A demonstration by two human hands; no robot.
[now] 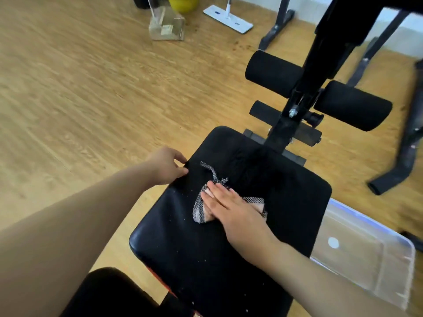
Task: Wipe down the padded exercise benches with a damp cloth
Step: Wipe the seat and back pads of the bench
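A right hand (231, 204), fingers flat and straight, presses a crumpled checked cloth (198, 210) onto the black bench pad (183, 248), the cloth directly beneath its fingers. The left hand (167, 165) grips the pad's edge, left of the right fingertips. The pad runs lengthwise from both wrists toward the foam rollers (274, 74).

One view, head-mounted, wide-angle (floor lines bow toward the edges). It looks forward and steeply down from above the near end of the black bench pad (194, 248), which fills the lower centre at close range. Both forearms enter from the bottom corners; left hand (166, 164) and right hand (231, 207) sit mid-frame. The foam rollers (274, 74) lie beyond, upper right; the wooden floor (80, 88) and a flat mop (238, 24) reach the top edge, farther off.
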